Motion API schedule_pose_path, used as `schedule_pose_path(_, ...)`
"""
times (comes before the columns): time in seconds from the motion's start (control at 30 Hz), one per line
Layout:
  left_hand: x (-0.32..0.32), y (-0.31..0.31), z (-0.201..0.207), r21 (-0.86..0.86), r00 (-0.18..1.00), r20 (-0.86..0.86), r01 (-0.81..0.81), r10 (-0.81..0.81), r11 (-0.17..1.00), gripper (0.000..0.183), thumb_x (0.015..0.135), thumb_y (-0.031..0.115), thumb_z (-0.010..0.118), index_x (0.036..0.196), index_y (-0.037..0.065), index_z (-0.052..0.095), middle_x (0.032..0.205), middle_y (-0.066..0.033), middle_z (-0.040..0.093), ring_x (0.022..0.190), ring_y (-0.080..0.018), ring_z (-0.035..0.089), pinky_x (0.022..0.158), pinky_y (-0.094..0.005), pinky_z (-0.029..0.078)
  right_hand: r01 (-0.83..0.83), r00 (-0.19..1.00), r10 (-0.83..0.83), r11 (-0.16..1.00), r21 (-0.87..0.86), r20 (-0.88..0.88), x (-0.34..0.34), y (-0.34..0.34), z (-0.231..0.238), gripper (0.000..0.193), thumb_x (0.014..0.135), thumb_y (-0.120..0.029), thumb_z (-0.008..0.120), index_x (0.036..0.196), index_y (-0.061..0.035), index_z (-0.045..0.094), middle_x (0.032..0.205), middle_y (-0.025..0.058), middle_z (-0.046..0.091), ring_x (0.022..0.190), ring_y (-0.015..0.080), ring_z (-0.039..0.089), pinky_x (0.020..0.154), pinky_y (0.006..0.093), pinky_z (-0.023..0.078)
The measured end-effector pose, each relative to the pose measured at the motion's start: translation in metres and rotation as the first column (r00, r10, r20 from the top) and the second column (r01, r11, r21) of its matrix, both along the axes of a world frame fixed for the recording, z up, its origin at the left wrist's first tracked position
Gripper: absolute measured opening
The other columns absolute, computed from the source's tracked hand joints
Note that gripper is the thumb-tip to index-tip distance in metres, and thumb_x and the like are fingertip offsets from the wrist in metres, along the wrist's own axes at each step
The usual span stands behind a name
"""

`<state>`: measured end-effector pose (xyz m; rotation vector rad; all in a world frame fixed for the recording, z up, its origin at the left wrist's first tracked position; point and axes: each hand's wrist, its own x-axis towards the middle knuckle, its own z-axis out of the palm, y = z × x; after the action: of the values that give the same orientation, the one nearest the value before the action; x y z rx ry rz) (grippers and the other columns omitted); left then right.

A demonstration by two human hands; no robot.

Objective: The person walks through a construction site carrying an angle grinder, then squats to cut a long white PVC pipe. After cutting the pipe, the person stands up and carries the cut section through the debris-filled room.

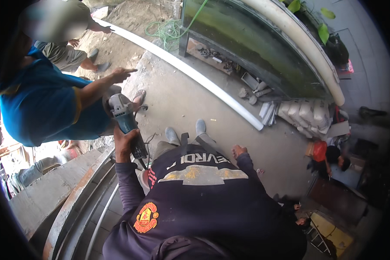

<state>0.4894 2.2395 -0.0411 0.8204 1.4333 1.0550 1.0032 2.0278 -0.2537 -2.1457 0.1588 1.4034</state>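
Note:
My left hand [125, 141] is wrapped round the body of an angle grinder [126, 120]. The grinder's grey metal head points up and away, and its dark rear end with a cord hangs toward my side. My right hand [238, 151] is held out in front of my right side, fingers curled in, with nothing visible in it. A co-worker in a blue shirt [47, 104] stands close on the left. That person's outstretched hand [125, 74] is above the grinder, apart from it. Beyond my boots, a long white pipe [182, 69] runs diagonally across the concrete floor.
Another person [67, 56] is low on the dirt at far left. A green hose [167, 34] lies coiled by a large glass tank [255, 47]. Stacked sacks [305, 112] stand right. Curved metal edging [80, 195] is near left. More people [338, 158] are at right.

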Motion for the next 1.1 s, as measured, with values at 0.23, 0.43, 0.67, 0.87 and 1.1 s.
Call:
schedule_pose_path(0.23, 0.015, 0.006, -0.013, 0.005, 0.938, -0.045, 0.343, -0.342, 0.939, 0.062, 0.063, 0.011, 0.08, 0.118, 0.002, 0.054, 0.097, -0.0049, 0.062, 0.083, -0.0149, 0.06, 0.077, -0.0308, 0.05, -0.014, 1.0, 0.015, 0.996, 0.083, -0.009, -0.028, -0.013, 0.014, 0.019, 0.094, -0.015, 0.053, 0.102, -0.0031, 0.065, 0.073, 0.0061, 0.063, 0.048, 0.0147, 0.053, 0.04, 0.0293, 0.041)
schedule_pose_path(0.43, 0.059, -0.001, -0.015, 0.007, 0.889, -0.101, 0.45, -0.447, 0.893, 0.067, 0.059, 0.016, 0.081, 0.118, -0.001, 0.055, 0.096, -0.0055, 0.062, 0.086, -0.0162, 0.059, 0.081, -0.0329, 0.049, 0.071, 0.997, -0.071, 0.996, 0.048, -0.018, -0.006, -0.066, 0.011, 0.018, 0.093, -0.015, 0.052, 0.092, -0.0004, 0.062, 0.067, 0.0078, 0.06, 0.047, 0.0151, 0.053, 0.039, 0.0291, 0.041)
schedule_pose_path(0.67, 0.12, -0.039, -0.019, -0.008, 0.889, -0.146, 0.438, -0.434, 0.899, 0.062, 0.06, 0.015, 0.08, 0.115, 0.001, 0.055, 0.095, -0.0052, 0.061, 0.084, -0.0159, 0.06, 0.077, -0.0322, 0.05, 0.084, 0.996, -0.086, 0.995, -0.049, -0.027, 0.054, -0.095, -0.018, 0.024, 0.092, -0.022, 0.053, 0.08, -0.0023, 0.061, 0.067, 0.0112, 0.062, 0.047, 0.0159, 0.054, 0.039, 0.0296, 0.04)
schedule_pose_path(0.87, 0.192, -0.081, -0.01, -0.036, 0.925, -0.081, 0.37, -0.372, 0.928, 0.063, 0.062, 0.016, 0.08, 0.117, 0.001, 0.054, 0.096, -0.0056, 0.061, 0.085, -0.0154, 0.06, 0.077, -0.0318, 0.05, -0.567, 0.819, 0.571, 0.792, 0.226, 0.057, 0.1, -0.102, -0.002, 0.025, 0.086, -0.029, 0.067, 0.087, -0.0047, 0.071, 0.076, 0.0061, 0.069, 0.059, 0.0176, 0.062, 0.055, 0.0328, 0.051)
schedule_pose_path(1.1, 0.245, -0.108, -0.027, -0.127, 0.866, -0.123, 0.471, -0.485, 0.873, 0.067, 0.06, 0.019, 0.082, 0.118, 0.0, 0.054, 0.099, -0.008, 0.064, 0.088, -0.018, 0.063, 0.081, -0.033, 0.051, -0.902, 0.412, 0.889, 0.367, 0.229, 0.199, 0.079, -0.125, 0.016, 0.019, 0.081, -0.021, 0.065, 0.087, -0.0059, 0.073, 0.087, 0.0123, 0.074, 0.083, 0.0249, 0.071, 0.075, 0.0364, 0.055)
